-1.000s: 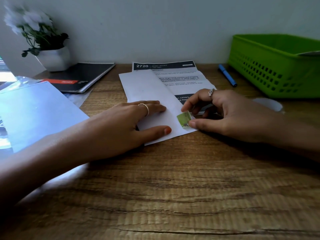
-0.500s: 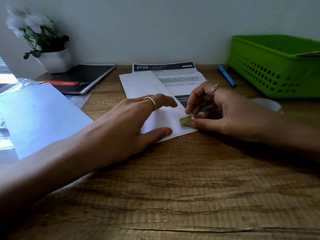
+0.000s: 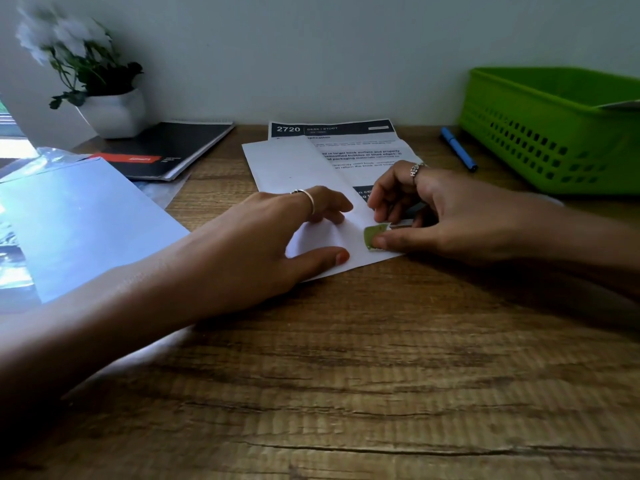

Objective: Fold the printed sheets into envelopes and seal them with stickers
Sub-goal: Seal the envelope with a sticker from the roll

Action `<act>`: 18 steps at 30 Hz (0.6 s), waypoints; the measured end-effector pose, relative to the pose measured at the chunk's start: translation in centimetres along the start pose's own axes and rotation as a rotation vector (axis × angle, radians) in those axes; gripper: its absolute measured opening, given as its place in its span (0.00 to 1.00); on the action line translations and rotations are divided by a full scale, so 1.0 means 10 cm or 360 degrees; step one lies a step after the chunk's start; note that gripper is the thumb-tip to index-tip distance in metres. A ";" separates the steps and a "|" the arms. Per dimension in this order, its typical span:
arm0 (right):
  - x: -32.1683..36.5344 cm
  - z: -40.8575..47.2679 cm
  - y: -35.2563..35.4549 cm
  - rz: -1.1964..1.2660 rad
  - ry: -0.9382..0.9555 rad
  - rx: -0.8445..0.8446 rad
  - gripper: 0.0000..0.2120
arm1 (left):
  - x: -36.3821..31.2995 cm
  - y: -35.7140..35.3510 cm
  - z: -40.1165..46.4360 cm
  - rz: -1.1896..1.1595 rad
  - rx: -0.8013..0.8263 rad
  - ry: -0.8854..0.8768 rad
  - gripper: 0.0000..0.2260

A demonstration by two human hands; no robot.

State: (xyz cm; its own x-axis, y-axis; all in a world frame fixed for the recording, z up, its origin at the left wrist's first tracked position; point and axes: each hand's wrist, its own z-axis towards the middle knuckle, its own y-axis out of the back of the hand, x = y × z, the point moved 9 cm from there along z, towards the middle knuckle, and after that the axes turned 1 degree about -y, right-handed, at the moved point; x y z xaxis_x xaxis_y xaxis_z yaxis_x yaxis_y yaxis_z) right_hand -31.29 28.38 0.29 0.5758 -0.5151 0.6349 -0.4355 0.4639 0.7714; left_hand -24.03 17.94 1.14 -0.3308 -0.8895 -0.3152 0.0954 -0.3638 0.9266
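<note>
- The sheet [image 3: 294, 161] lies partly folded mid-table, its blank flap laid over the printed side.
- A green sticker [image 3: 373, 236] sits at the flap's edge near the sheet's near right corner.
- The right hand [image 3: 446, 216] presses its thumb on the sticker, its other fingers curled above.
- The left hand [image 3: 263, 237] rests on the flap, thumb flat on the paper and fingers bent, gripping nothing.
- Round about on the table [image 3: 346, 375]: a pen [image 3: 458, 148] and basket [image 3: 554, 129] to the right, a notebook [image 3: 173, 147] and plant [image 3: 93, 84] to the left.
</note>
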 end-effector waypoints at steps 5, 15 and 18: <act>-0.01 0.03 -0.02 -0.0060 -0.0046 0.0036 0.18 | 0.00 -0.01 0.00 -0.0029 -0.0010 0.0002 0.24; -0.02 0.12 0.02 -0.0062 -0.0109 0.0045 0.22 | 0.02 0.01 0.01 -0.0062 -0.0019 0.0013 0.26; -0.04 0.15 0.03 -0.0126 -0.0106 -0.0027 0.17 | 0.02 0.01 0.02 -0.0063 -0.0017 0.0021 0.27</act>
State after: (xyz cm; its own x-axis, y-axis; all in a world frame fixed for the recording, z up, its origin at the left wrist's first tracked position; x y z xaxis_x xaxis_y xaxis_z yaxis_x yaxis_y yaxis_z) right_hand -32.69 27.61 0.30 0.5604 -0.5973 0.5737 -0.3784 0.4316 0.8189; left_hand -24.25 17.71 1.23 -0.3223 -0.8779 -0.3543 0.0926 -0.4017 0.9111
